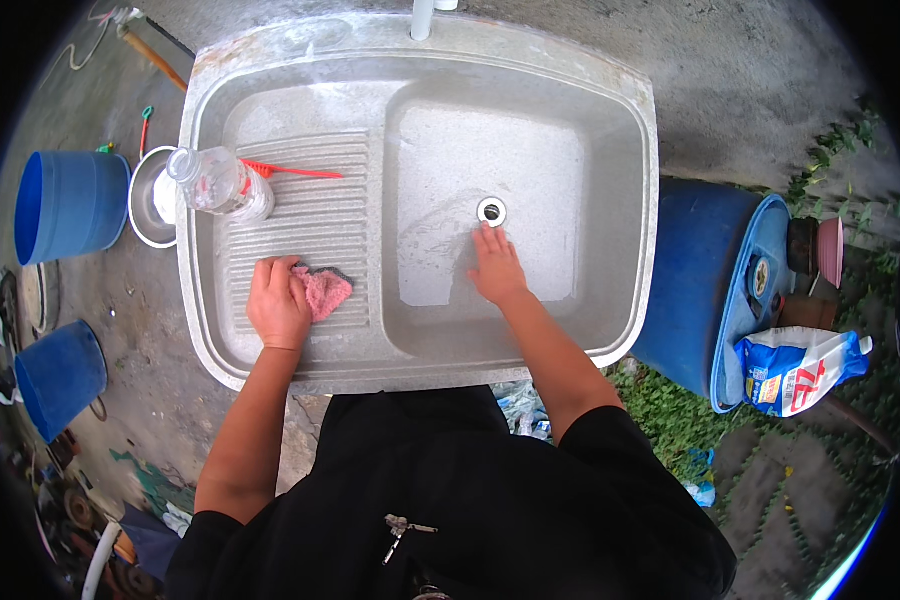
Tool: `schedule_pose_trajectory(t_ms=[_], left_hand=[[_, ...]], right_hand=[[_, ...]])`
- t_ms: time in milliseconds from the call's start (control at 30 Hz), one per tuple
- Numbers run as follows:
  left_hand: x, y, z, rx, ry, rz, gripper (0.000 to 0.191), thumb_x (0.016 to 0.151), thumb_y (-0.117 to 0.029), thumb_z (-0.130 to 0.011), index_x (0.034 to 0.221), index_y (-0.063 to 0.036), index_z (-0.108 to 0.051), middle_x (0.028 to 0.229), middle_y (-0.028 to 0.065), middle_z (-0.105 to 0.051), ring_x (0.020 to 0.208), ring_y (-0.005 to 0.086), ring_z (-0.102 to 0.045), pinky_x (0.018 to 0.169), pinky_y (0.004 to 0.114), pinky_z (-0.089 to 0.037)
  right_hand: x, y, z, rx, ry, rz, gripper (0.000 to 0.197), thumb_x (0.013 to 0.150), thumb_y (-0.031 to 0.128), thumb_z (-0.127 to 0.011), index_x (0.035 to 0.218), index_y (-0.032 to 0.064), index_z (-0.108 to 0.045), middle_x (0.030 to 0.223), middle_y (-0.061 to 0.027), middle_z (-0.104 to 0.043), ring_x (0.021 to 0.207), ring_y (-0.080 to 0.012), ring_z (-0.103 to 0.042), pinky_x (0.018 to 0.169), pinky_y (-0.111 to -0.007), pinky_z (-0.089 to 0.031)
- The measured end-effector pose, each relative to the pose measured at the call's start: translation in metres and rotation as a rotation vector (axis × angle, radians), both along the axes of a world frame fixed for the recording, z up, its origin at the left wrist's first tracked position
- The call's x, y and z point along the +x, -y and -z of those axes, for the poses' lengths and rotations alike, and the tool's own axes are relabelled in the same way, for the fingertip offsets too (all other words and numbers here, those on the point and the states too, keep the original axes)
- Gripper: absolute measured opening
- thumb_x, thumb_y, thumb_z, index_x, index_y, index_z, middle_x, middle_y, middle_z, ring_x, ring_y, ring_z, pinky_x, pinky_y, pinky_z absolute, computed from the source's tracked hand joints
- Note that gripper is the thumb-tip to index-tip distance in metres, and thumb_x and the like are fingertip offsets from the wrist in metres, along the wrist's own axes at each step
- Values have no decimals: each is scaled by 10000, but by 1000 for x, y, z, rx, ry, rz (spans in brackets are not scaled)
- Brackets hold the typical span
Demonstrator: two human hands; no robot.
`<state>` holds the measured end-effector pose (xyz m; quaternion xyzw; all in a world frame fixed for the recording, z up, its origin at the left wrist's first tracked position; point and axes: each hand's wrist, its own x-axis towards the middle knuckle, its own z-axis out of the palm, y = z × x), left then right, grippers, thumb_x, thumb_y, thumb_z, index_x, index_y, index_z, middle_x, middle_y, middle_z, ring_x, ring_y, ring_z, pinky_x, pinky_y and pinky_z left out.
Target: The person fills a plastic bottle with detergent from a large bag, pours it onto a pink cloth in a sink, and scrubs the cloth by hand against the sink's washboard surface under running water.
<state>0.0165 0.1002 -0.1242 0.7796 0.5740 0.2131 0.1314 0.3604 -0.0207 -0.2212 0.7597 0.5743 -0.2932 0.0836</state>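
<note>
On the ribbed washboard [300, 240] at the left of a stone laundry sink [622, 97], my left hand [279, 304] grips a pink cloth [328, 291] with a dark edge. My right hand [497, 262] is in the basin [450, 142], its fingers spread and holding nothing, the fingertips at the near rim of the metal drain [492, 212]. A clear plastic bottle [225, 184] stands at the washboard's upper left. Behind it lies a red plastic brush [300, 172], partly hidden by the bottle. The basin floor shows damp streaks near the drain.
A white pipe [421, 19] rises at the sink's far edge. At left are a metal bowl [150, 199] and two blue buckets [75, 206]. A large blue barrel [690, 277] stands at right, bearing a blue-and-white detergent bag [799, 369] and a pink basin [831, 253].
</note>
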Motion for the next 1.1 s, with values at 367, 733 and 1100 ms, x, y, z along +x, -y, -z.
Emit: schedule_pose_trajectory(t_ms=[367,733,1100], left_hand=[[0,0,2,4,4,13,198,872,-45,-604,1021,-126,-705,996,71,-640,883,301,-653,721,415,-533],[0,0,0,16,8,11,197,866,-46,-604,1015,-127,-704,1001,69,-645,877,299,-655,713,415,-533],[0,-1,0,9,3,8,195,865,-59,-600,1019,-125,-701,1003,75,-643,888,304,-653,731,417,-534]], right_hand=[[60,23,31,-39,75,412,794,946,289,-675,1572,-9,-287,1689,-215,-167,1563,-390,-159,1261,-450,-242],[51,15,24,-166,126,389,947,928,326,-725,1606,-21,-162,1696,-248,-80,1571,-425,-90,1273,-456,-221],[45,-35,8,-5,123,303,757,974,204,-605,1630,143,-233,1723,-94,-134,1584,-332,-135,1269,-465,-210]])
